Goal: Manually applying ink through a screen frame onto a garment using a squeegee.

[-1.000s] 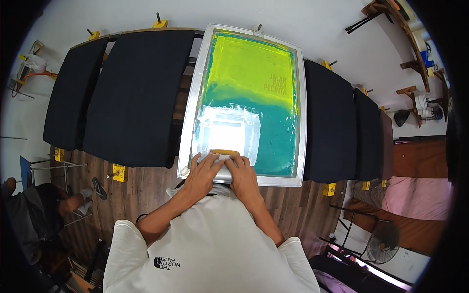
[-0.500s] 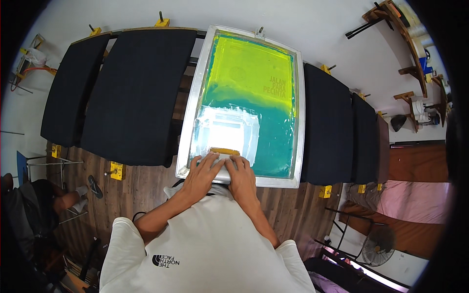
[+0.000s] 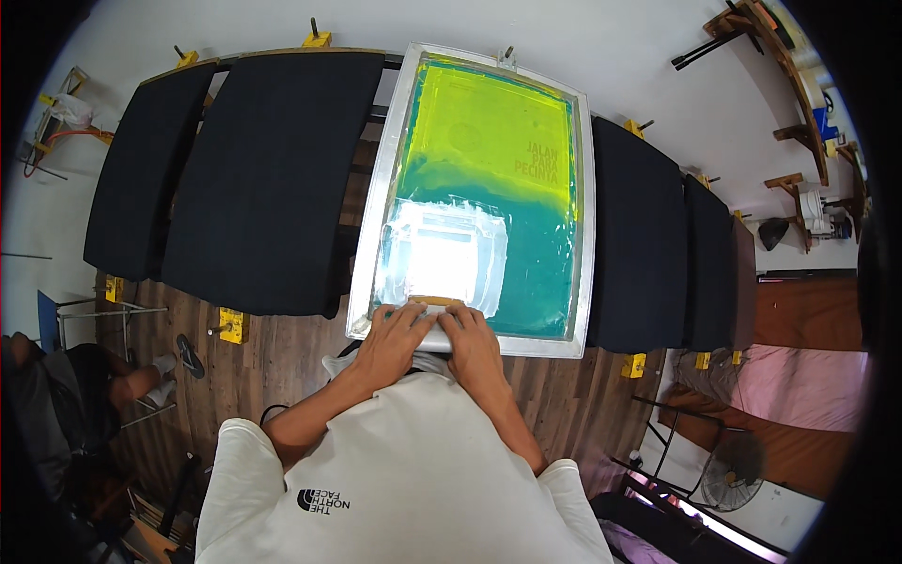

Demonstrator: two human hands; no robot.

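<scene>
A screen-printing frame with silver metal edges lies in front of me, its mesh yellow-green at the far end and teal nearer. White ink covers part of the near left mesh and shines with glare. My left hand and my right hand are side by side, fingers closed over a squeegee at the frame's near end. Only a strip of the squeegee's amber edge shows past my fingertips; the rest is mostly hidden under the hands.
Black cloth-covered printing boards stand in a row, with a wide one left of the frame and another right. Yellow clamps stick out along the row. A seated person is at the far left, and a fan stands at the lower right.
Both hands and the squeegee have slid slightly toward me, closer to the frame's near edge. Less of the amber strip shows now. The whole view has shifted a little.
</scene>
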